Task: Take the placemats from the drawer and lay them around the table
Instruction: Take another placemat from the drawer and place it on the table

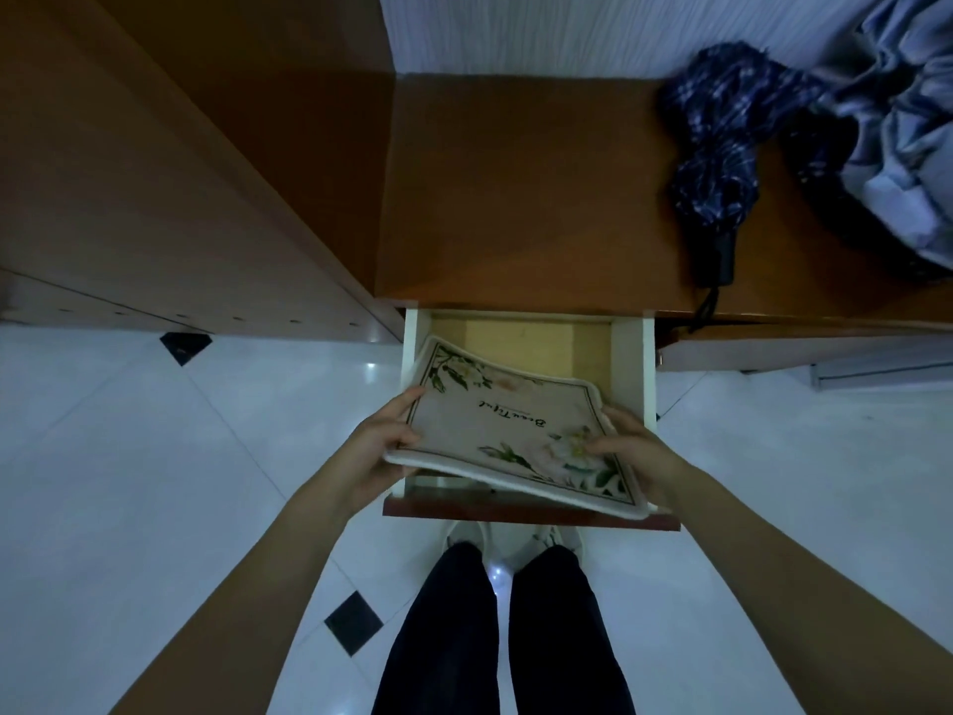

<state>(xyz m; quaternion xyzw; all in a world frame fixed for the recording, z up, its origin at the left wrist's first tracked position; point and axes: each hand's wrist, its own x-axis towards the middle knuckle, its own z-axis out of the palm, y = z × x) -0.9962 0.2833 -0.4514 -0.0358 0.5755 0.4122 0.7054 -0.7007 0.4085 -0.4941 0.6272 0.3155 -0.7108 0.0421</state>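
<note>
A stack of beige placemats (495,420) with a flower print and dark script lettering hangs over the pulled-out drawer (631,363). My left hand (384,446) grips the stack's left edge, thumb on top. My right hand (637,448) grips its right edge, thumb on the flower print. The stack sags a little and tilts, its far corner still inside the drawer. The drawer's pale wooden bottom shows behind the stack.
The drawer belongs to a low brown cabinet (515,198). A folded dark blue umbrella (722,162) and grey-blue cloth (902,121) lie on its top at the right. A tall brown wardrobe (154,172) stands at the left. White floor tiles (154,456) surround my legs.
</note>
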